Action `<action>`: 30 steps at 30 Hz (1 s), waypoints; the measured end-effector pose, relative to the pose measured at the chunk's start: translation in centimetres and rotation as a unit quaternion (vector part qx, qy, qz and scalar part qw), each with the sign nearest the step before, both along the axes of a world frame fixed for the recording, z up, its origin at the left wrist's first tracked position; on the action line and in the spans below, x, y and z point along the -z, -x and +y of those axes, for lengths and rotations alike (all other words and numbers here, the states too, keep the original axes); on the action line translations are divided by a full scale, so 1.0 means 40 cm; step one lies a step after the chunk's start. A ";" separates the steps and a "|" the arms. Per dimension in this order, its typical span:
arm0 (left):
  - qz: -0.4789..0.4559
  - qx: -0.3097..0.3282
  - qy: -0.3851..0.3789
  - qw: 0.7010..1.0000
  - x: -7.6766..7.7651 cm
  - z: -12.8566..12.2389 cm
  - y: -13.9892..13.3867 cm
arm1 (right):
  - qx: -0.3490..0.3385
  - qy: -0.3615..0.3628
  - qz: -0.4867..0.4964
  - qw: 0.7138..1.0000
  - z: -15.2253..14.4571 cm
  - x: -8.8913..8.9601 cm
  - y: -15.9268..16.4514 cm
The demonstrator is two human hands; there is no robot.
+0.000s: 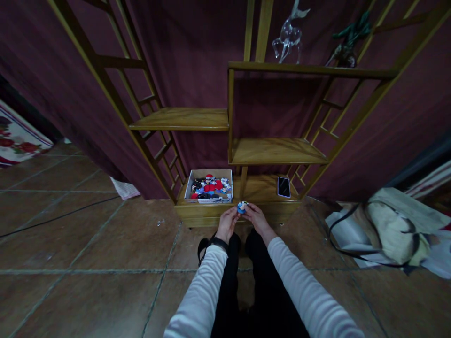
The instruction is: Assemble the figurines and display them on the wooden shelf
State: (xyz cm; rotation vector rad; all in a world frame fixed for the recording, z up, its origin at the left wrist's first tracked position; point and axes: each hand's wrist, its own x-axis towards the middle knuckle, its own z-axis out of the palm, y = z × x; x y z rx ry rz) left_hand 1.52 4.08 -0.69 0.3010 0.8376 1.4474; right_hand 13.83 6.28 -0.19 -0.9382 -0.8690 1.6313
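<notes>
Between my two hands is a small blue figurine (241, 207) with white and dark bits on top; its exact kind is too small to tell. My left hand (228, 220) pinches it from the left, a dark band on the wrist. From the other side, the fingers of my right hand (255, 217) close on it. Just beyond my hands, on the lowest shelf, stands a shallow cardboard box (229, 174) of small figurines (211, 187) in red, white, black and blue.
A phone-like tablet (283, 187) lies on the lowest board, right of a wooden post. Above are wooden shelves (278, 151), a clear deer figure (289, 37) and a green statue (348, 42). Bags (391, 230) lie on the floor at right; a cable (63, 215) runs at left.
</notes>
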 end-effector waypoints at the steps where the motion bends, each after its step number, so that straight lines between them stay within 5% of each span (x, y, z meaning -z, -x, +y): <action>1: -0.004 0.002 0.010 1.000 -0.001 0.002 0.000 | 0.001 0.000 -0.001 1.000 0.001 0.002 0.000; 11: -0.026 -0.018 0.112 0.993 -0.001 0.022 0.001 | -0.005 -0.001 -0.020 1.000 0.001 -0.002 0.008; 30: -0.027 0.017 0.090 0.995 0.010 0.027 0.013 | -0.030 0.004 -0.004 1.000 0.005 -0.001 -0.002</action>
